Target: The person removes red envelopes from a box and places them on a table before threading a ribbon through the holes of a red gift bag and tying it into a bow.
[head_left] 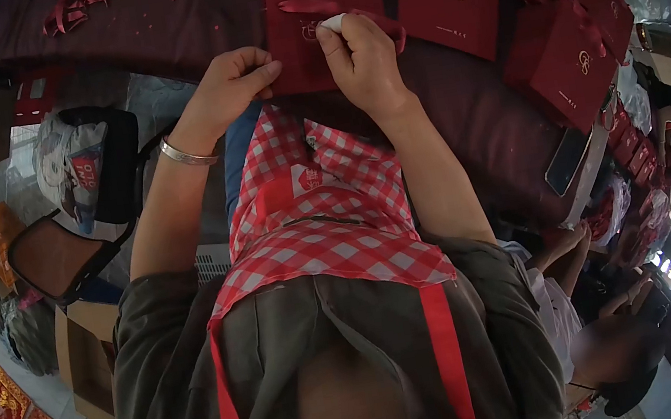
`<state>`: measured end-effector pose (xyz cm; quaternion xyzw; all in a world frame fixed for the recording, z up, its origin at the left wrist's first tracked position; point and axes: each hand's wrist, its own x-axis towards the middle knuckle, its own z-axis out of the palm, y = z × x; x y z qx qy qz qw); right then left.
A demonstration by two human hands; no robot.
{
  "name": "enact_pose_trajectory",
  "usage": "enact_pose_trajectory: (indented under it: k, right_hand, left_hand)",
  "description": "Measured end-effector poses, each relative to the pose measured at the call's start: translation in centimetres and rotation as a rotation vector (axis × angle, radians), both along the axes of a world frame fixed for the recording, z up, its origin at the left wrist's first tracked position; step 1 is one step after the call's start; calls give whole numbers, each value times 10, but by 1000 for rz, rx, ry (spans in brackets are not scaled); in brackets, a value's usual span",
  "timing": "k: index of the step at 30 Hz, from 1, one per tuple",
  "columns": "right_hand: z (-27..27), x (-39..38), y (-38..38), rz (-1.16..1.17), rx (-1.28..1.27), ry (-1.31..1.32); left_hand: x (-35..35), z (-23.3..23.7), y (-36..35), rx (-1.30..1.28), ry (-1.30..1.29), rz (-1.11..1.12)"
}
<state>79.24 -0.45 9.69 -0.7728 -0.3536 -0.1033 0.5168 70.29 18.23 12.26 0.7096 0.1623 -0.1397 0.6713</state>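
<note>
A dark red paper gift bag (pixel 299 62) with a gold logo lies flat on the table before me. At its left edge, my left hand (pixel 233 90), with a silver bangle at the wrist, is closed, thumb and fingers pinching the bag's side. My right hand (pixel 365 64) is over the bag's right part, thumb and forefinger pressed together. A white wrap or scrap (pixel 333 24) shows at the forefinger tip. The bag's red ribbon handle (pixel 303 7) runs behind that hand, and what the fingertips pinch is hidden.
To the right lie another red bag (pixel 452 2) and several standing ones (pixel 566 59). A phone (pixel 567 161) rests near the dark tablecloth's (pixel 462 119) edge. Loose ribbons (pixel 77 6) lie far left. A chair (pixel 61 253) and an open carton (pixel 86 363) stand left; another person (pixel 554 289) sits right.
</note>
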Motion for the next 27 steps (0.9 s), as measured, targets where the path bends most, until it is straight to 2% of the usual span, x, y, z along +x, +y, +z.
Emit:
enact_pose_trajectory:
  k: [4, 6, 13, 21, 27]
  right_hand:
    - [8, -3, -5, 92, 1, -3]
    - [12, -7, -7, 177, -128, -33]
    - [15, -3, -12, 236, -178, -11]
    - [7, 1, -17, 224, -82, 40]
    - [12, 2, -22, 268, -116, 74]
  left_hand:
    - [-2, 5, 3, -124, 50, 36]
    - [-1, 8, 5, -110, 41, -51]
    - [2, 8, -6, -157, 67, -17]
    - [3, -1, -3, -279, 24, -32]
    - [2, 1, -3, -297, 23, -27]
